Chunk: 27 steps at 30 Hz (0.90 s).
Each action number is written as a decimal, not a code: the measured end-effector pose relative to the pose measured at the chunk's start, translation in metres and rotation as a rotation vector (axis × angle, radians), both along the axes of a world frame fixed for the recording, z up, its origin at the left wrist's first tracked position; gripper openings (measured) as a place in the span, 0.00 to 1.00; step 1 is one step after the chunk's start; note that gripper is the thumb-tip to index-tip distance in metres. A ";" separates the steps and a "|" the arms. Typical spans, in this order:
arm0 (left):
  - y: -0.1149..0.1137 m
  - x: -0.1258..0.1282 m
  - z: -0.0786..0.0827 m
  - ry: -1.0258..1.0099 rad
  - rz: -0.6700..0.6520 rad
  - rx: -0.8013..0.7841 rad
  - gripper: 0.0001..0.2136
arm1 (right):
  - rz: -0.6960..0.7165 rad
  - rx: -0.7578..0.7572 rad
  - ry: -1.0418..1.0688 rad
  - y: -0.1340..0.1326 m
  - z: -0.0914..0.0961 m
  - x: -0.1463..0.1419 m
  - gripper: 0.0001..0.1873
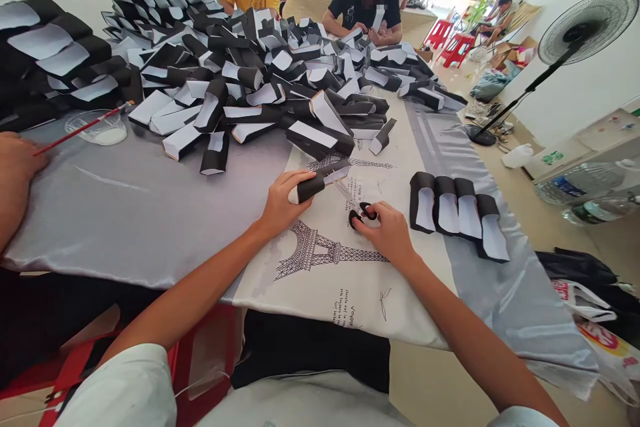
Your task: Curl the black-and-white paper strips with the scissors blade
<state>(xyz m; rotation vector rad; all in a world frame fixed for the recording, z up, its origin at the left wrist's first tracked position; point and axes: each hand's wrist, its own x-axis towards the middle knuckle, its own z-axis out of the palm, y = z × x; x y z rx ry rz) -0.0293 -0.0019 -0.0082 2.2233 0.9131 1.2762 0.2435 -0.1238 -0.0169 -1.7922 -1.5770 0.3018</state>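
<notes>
My left hand (286,201) is closed around a small black paper box (313,187) with a white inner face, tilted up to the right. In my right hand (389,230) is a pair of scissors (361,213), with finger and thumb in the black handles. Their blades point up and left to the far end of the held box; whether they touch it I cannot tell. Beneath both hands lies a cream cloth (310,293) printed with Eiffel towers. Right of my right hand, several black boxes with white faces (457,210) stand in a row.
A large heap of black and white boxes (280,80) covers the table's far side. At left, another person's hand (20,163) holds a red brush (83,130) by a clear dish (107,137). People sit across the table. A standing fan (575,47) is at right.
</notes>
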 end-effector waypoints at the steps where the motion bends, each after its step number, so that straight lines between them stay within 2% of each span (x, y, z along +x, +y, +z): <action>1: 0.000 0.000 0.000 -0.013 -0.005 0.005 0.21 | 0.000 0.001 0.000 0.000 0.000 0.000 0.17; 10: 0.000 0.003 -0.002 -0.103 -0.025 0.052 0.20 | 0.029 -0.025 -0.042 0.000 -0.001 0.002 0.18; 27: -0.002 0.005 -0.002 -0.100 -0.004 0.035 0.22 | 0.101 -0.044 -0.131 0.002 -0.003 0.009 0.17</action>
